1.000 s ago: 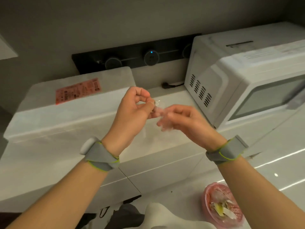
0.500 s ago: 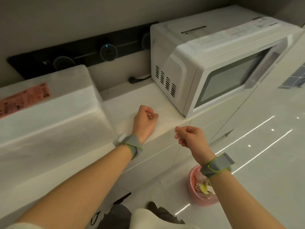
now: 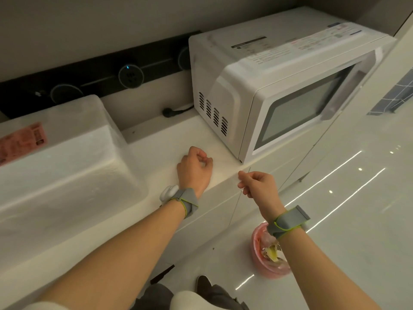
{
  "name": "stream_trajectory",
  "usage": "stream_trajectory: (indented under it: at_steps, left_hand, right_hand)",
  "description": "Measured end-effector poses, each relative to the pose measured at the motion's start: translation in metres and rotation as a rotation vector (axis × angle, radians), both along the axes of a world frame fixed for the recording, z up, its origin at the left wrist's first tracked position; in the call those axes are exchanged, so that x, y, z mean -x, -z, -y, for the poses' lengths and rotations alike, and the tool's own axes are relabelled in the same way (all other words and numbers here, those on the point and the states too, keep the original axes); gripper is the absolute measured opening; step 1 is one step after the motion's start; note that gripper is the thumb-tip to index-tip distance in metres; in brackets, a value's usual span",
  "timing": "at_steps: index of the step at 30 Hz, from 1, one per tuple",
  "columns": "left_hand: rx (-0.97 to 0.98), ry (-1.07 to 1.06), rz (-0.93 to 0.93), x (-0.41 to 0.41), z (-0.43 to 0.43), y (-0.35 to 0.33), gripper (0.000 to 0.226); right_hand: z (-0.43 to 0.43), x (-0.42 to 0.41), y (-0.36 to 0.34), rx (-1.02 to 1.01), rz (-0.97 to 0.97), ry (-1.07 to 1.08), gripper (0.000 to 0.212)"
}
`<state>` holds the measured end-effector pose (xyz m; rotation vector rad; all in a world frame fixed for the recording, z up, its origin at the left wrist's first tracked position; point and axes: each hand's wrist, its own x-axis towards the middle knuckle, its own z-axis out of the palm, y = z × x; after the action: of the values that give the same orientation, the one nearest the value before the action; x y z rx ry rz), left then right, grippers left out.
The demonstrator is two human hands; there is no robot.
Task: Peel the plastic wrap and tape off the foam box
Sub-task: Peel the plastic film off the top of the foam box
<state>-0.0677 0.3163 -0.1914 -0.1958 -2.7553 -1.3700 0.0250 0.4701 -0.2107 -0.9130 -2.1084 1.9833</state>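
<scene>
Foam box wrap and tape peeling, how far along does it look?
Done: scraps lie in the pink bin. In hand: the right hand pinches, perhaps a clear scrap, near the counter edge; the left hand is curled over the counter. Left: the foam box looks glossy, so wrap may remain.

I get one view only, from the head camera: wide-angle, looking forward and steeply down, close over the table [image 3: 169,142]. It faces the back wall [image 3: 134,23], with the left hand [image 3: 194,171] and right hand [image 3: 260,186] mid-frame. The floor [image 3: 357,220] lies lower right, probably bowed by the lens.
</scene>
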Motion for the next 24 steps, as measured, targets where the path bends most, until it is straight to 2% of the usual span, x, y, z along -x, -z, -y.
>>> stream_trajectory:
  at_steps: [19, 22, 24]
  left_hand:
    - [0.205, 0.016, -0.078, 0.0028, -0.0047, 0.0052, 0.011]
    - [0.162, -0.006, -0.065, 0.0041, -0.0026, 0.0031, 0.01]
    - [0.127, 0.008, -0.129, 0.0006, 0.0009, -0.0007, 0.015]
  right_hand:
    - [0.0022, 0.0005, 0.0074, -0.078, 0.032, 0.003, 0.03]
    - [0.0024, 0.0006, 0.0066, -0.069, 0.031, 0.005, 0.029]
    - [0.0028, 0.0002, 0.0071, -0.064, 0.034, 0.01, 0.029]
